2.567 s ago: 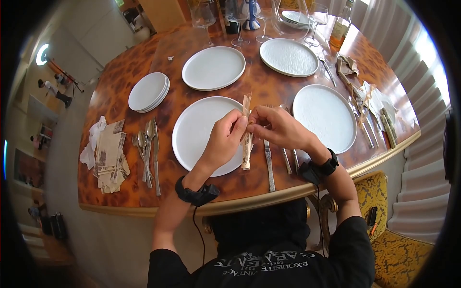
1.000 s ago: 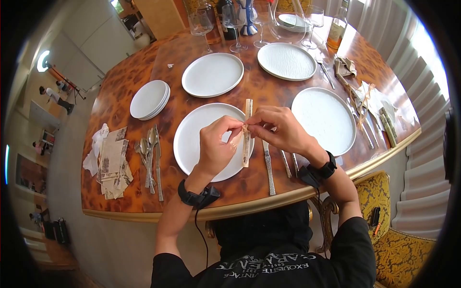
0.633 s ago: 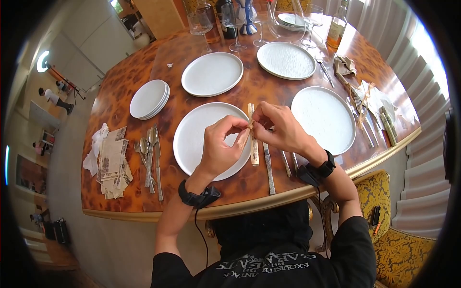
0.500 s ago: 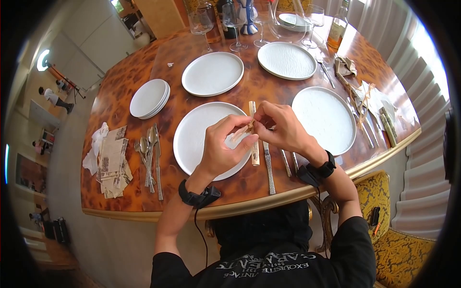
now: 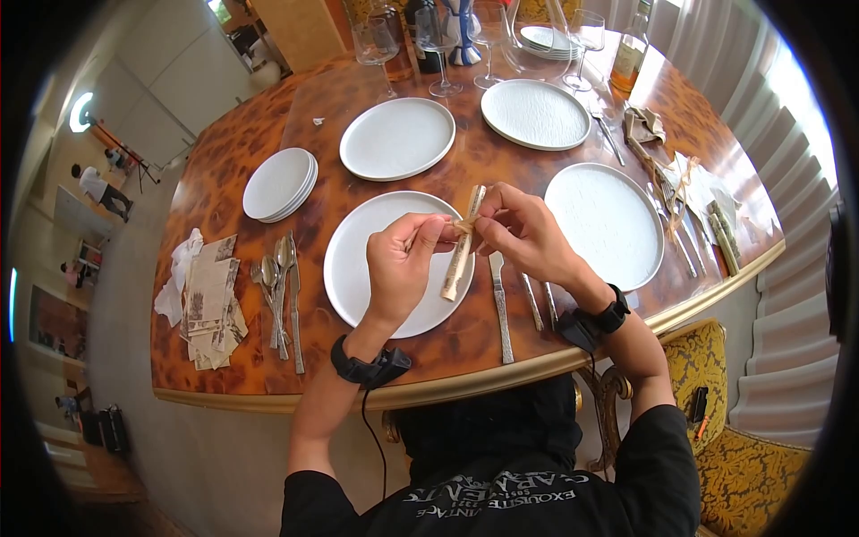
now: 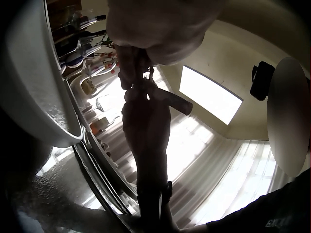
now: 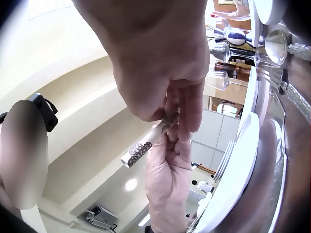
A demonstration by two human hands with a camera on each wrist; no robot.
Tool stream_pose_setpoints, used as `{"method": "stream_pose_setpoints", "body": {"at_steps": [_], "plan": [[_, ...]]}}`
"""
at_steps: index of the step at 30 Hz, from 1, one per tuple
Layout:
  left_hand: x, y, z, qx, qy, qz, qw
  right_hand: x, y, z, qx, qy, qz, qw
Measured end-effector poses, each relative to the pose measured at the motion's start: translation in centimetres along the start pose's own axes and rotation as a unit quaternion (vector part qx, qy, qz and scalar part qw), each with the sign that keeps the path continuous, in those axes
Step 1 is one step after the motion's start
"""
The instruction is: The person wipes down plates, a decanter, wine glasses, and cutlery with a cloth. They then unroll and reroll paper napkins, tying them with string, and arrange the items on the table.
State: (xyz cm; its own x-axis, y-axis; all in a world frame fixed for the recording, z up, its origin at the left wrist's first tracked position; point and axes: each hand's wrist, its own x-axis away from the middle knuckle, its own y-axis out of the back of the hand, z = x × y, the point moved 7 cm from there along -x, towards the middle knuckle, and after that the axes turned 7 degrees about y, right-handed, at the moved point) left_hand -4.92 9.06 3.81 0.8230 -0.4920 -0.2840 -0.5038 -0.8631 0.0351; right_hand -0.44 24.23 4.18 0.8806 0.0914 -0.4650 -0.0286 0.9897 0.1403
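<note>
A slim rolled paper (image 5: pixel 456 271) with a dark printed pattern is held over the near plate (image 5: pixel 349 291), slanting with its top end to the right. Round its upper part runs a thin tan ribbon (image 5: pixel 466 225). My left hand (image 5: pixel 398 270) pinches the ribbon on the left side, thumb against the fingers. On the other side my right hand (image 5: pixel 530 237) pinches at the ribbon, close against the roll. In the right wrist view the printed end of the rolled paper (image 7: pixel 138 153) sticks out beside the two hands. The left wrist view shows them dark against the light.
Left lie a stack of printed papers (image 5: pixel 210 309), spoons and forks (image 5: pixel 270 273) and a knife (image 5: pixel 295 322). Another knife (image 5: pixel 502 313) lies right of the plate. Small plates (image 5: pixel 279 183), large plates (image 5: pixel 396 139), wine glasses (image 5: pixel 376 45) and a bottle (image 5: pixel 629 55) stand farther back.
The rolled paper has gone from nearly upright to slanting, its lower end swung left. My left thumb has closed against the fingers; the right hand has stayed close to the roll.
</note>
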Motion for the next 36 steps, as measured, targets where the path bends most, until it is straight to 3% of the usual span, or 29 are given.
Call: {"method": "stream_pose_setpoints", "body": {"at_steps": [12,20,36], "plan": [[-0.4,1.1,1.4,0.005,0.021,-0.038,0.999,-0.1,0.6,-1.3,-0.063,-0.016,-0.047,0.997],[-0.8,1.8,0.9,0.004,0.023,-0.056,0.998,-0.3,0.9,0.3,0.120,0.004,0.024,0.993],[-0.3,-1.0,-0.8,-0.072,-0.020,0.014,0.997,4.1,4.2,5.4,0.279,0.083,0.020,0.957]]}}
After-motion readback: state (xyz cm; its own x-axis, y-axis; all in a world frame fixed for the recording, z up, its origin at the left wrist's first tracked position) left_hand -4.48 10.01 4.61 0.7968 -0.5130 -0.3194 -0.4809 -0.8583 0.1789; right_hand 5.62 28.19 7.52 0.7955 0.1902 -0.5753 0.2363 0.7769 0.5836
